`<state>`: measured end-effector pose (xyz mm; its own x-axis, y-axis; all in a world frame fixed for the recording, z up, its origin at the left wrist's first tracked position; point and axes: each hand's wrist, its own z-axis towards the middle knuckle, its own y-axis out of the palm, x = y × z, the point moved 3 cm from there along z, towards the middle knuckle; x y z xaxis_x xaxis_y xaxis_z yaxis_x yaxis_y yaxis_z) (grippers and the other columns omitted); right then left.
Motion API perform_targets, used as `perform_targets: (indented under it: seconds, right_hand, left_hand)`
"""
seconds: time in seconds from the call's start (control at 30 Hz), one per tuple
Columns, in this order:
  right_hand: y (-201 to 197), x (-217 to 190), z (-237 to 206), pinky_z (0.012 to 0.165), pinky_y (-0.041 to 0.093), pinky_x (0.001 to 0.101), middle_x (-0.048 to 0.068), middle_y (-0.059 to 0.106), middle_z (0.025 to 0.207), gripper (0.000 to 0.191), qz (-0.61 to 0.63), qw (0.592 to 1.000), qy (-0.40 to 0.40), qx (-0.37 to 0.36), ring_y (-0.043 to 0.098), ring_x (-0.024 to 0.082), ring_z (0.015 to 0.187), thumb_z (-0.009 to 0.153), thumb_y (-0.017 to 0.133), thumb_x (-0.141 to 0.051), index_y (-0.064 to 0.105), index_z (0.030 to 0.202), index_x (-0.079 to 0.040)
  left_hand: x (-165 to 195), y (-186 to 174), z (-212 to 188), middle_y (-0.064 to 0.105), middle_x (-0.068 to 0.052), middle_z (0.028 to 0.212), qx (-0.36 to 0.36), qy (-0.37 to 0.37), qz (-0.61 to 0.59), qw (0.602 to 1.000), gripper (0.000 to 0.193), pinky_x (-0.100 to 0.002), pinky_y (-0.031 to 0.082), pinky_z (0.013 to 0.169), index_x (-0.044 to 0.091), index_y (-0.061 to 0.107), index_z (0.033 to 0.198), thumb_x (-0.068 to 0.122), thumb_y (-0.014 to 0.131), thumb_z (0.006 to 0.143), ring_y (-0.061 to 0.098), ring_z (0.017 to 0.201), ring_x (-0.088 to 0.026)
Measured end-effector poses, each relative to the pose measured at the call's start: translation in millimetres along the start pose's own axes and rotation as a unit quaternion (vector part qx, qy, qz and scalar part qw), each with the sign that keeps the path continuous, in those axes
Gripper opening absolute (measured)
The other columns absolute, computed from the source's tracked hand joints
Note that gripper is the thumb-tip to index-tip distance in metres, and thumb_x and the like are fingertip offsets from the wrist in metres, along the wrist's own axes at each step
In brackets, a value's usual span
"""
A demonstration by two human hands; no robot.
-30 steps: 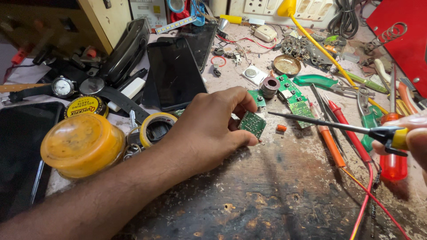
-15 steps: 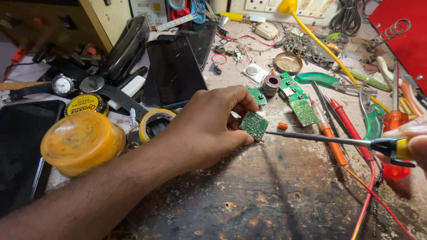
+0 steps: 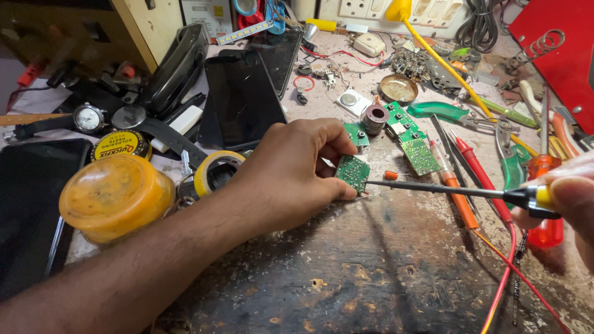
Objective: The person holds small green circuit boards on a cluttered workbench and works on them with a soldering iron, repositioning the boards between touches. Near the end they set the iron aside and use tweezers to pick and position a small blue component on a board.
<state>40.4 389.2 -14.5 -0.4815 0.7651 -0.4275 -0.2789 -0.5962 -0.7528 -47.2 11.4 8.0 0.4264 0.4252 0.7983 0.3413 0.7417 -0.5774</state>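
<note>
My left hand (image 3: 288,176) grips a small green circuit board (image 3: 353,173) between thumb and fingers, just above the worn wooden bench (image 3: 346,272). From the right edge, my right hand (image 3: 572,198) holds a screwdriver (image 3: 458,192) with a black and yellow handle. Its thin metal shaft runs leftward and its tip touches the lower right edge of the small board. More green circuit boards (image 3: 411,139) lie behind the held one.
A yellow-lidded jar (image 3: 114,198), a tape roll (image 3: 216,173), a solder paste tin (image 3: 120,145), a wristwatch (image 3: 90,117) and dark phone screens (image 3: 241,99) lie at left and back. Pliers (image 3: 510,161), red and orange probes (image 3: 473,167) and screwdrivers crowd the right.
The screwdriver's tip has dropped from above the board and moved left until it meets the board's lower right edge. My left hand has stayed nearly still with the board.
</note>
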Motion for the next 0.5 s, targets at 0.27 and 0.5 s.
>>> perform_targets:
  seconds: [0.27,0.5]
  right_hand:
    - [-2,5,13,0.064,0.064,0.0306,0.004,0.069,0.063,0.071,0.017,1.000,0.011,-0.015,0.071,0.015,0.059,0.105,0.041,-0.065,0.075,0.073,-0.011]
    - [0,-11,10,0.064,0.064,0.0304,0.003,0.069,0.062,0.073,-0.026,0.999,0.035,-0.006,0.071,0.014,0.058,0.105,0.039,-0.066,0.076,0.072,-0.011]
  left_hand:
    - [-2,2,2,0.077,-0.003,0.084,0.001,-0.022,-0.021,1.000,0.042,-0.029,0.060,0.070,0.008,0.071,0.103,0.021,0.089,0.067,0.075,0.078,-0.011]
    - [-5,2,4,0.076,-0.002,0.083,0.013,-0.032,-0.029,0.999,0.043,-0.029,0.059,0.069,0.009,0.072,0.101,0.022,0.091,0.064,0.073,0.077,-0.011]
